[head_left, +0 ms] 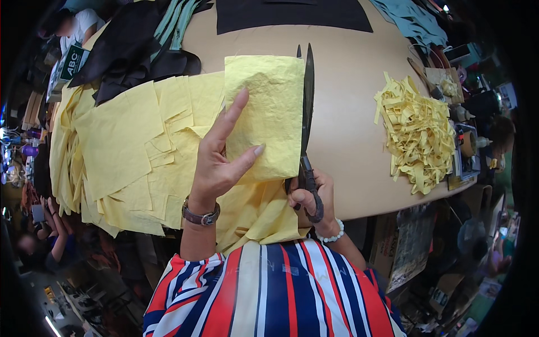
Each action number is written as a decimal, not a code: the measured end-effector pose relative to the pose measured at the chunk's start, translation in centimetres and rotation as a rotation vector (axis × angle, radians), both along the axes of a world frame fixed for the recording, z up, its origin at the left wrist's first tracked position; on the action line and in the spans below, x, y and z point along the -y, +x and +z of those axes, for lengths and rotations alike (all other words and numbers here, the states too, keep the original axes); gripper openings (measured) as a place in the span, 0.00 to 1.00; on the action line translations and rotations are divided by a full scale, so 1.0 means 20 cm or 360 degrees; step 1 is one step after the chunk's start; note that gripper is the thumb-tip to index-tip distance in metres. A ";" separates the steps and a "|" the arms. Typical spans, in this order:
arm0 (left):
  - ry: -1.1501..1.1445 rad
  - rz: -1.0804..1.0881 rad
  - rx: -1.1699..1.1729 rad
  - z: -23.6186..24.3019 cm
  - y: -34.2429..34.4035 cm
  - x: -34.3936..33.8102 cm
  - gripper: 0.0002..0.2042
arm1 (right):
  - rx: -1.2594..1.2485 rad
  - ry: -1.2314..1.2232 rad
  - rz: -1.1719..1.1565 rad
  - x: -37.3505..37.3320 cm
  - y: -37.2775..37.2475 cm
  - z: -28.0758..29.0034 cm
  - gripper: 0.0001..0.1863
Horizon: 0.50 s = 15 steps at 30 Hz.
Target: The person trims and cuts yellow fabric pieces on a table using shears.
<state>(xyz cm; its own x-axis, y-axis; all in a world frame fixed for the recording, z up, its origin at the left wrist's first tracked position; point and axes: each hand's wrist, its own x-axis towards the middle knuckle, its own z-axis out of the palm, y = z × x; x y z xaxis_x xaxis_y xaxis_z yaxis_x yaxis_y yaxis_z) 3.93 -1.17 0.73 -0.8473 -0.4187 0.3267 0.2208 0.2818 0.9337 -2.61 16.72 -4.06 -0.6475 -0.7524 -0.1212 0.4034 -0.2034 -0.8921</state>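
Observation:
A rectangular piece of yellow fabric [275, 106] lies in front of me, its surface lightly creased. My left hand [219, 151] holds its left side, with thumb and index finger stretched over the top. The other fingers are hidden, apparently beneath the fabric. In my right hand [317, 202] is a pair of large dark scissors [308, 106], fingers wrapped around the handles. One long blade runs along the fabric's right edge; the other is mostly covered by the fabric, only its tip showing beyond the far edge. More yellow fabric pieces [118, 140] lie overlapping to the left.
A heap of narrow yellow fabric strips [418, 137] sits on the right of the table [348, 129]. Black fabric [292, 17] lies at the far side, with more black pieces [135, 56] far left. Teal fabric [410, 22] is at far right. Other people are nearby.

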 end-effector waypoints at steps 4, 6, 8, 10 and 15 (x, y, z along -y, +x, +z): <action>-0.0030 0.0027 0.0002 0.00 0.01 0.00 0.34 | -0.0020 0.0037 -0.0007 0.02 0.00 0.01 0.17; -0.0044 0.0032 0.0008 0.00 0.00 0.00 0.34 | -0.0027 0.0058 -0.0029 0.03 0.00 0.00 0.16; -0.0057 0.0020 0.0007 -0.02 -0.01 0.02 0.34 | -0.0134 0.0225 -0.0045 0.02 0.00 -0.02 0.13; 0.0039 0.0056 -0.0016 -0.03 -0.02 0.03 0.34 | -0.0128 0.0285 -0.0074 0.02 0.00 0.00 0.12; 0.0695 -0.0010 -0.0078 -0.12 0.06 0.19 0.37 | -0.0599 0.0828 -0.0293 -0.04 -0.24 -0.02 0.15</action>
<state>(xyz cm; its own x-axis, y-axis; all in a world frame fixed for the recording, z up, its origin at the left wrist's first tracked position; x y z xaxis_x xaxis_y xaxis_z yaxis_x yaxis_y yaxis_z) 5.04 -5.04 -1.75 -0.8381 -0.5215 0.1602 0.2685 -0.1386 0.9533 -7.46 17.51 -4.38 -0.8289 -0.5300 -0.1790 0.0449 0.2558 -0.9657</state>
